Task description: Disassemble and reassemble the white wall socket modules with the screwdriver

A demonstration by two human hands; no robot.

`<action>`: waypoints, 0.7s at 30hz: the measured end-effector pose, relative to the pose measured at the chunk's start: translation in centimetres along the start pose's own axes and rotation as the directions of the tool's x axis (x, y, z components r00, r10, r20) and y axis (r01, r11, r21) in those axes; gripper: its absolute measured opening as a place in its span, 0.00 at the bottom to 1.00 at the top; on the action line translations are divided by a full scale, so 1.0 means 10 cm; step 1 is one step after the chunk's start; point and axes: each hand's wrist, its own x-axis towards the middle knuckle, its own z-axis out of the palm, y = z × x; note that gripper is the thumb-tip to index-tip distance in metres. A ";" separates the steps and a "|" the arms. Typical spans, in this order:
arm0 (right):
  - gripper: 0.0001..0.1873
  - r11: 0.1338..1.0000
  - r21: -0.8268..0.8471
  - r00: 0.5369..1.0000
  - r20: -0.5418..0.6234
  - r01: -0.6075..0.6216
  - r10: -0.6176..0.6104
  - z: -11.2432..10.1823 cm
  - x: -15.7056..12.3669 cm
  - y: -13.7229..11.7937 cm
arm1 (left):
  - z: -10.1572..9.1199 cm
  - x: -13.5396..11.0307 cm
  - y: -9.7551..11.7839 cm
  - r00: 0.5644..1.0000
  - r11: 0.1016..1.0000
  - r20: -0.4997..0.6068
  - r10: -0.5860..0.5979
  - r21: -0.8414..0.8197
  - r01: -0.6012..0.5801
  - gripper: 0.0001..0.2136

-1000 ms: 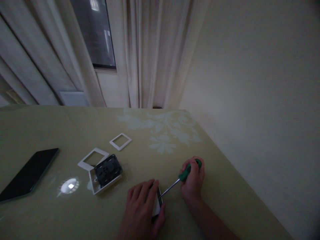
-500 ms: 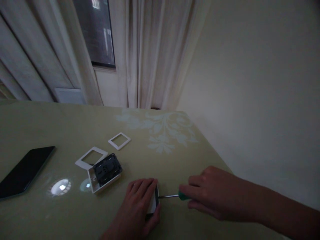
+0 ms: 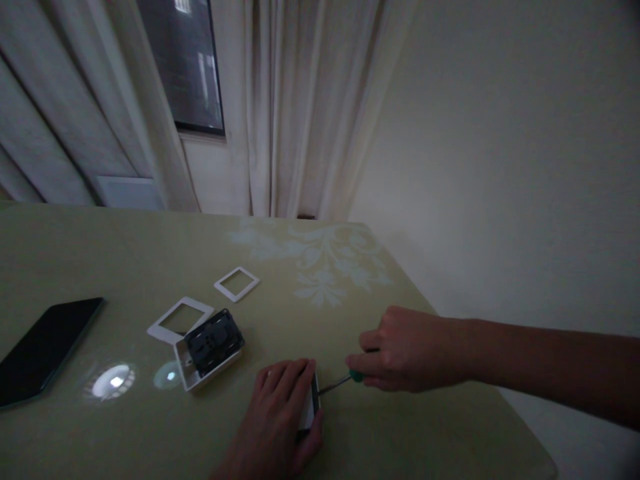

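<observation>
My left hand (image 3: pixel 280 413) is closed over a white wall plate with a black edge (image 3: pixel 311 410), pressing it to the table. Most of that plate is hidden under the fingers. In my right hand (image 3: pixel 400 353) is a screwdriver (image 3: pixel 335 385), its green handle mostly covered by my fist. The shaft slants down to the left, and its tip meets the plate's dark right edge. Left of my hands, a black socket insert (image 3: pixel 215 341) rests tilted in a white mounting box (image 3: pixel 193 381).
A white square frame (image 3: pixel 156 331) lies against the box, with a smaller white frame (image 3: pixel 237 297) behind it. At the far left is a black phone or tablet (image 3: pixel 50 347). The glossy table (image 3: pixel 410 433) ends at a wall (image 3: pixel 525 167) on the right; curtains (image 3: pixel 295 113) hang behind.
My right hand has risen and shifted slightly left, so the screwdriver now slopes where it was nearly level. Its tip stays at the plate's edge. My left hand keeps its hold.
</observation>
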 end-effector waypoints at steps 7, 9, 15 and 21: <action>0.14 0.975 0.204 0.996 -0.002 -0.084 0.086 0.44 -0.35 -0.03 | 0.06 -0.04 0.00 0.999 1.000 -0.006 -0.031 0.000 0.031 0.25; 0.19 0.954 0.278 0.990 -0.048 -0.116 0.135 0.60 -0.43 -0.08 | 0.06 -0.04 0.00 0.999 0.999 -0.014 -0.032 0.005 0.032 0.25; 0.25 0.865 0.483 0.940 -0.214 -0.135 0.266 1.06 -0.59 -0.25 | 0.06 -0.04 -0.02 0.999 0.999 -0.007 -0.047 0.008 0.047 0.24; 0.26 0.786 0.595 0.890 -0.253 -0.167 0.380 1.36 -0.62 -0.41 | 0.02 -0.04 -0.01 0.998 0.999 0.035 -0.043 0.000 0.043 0.23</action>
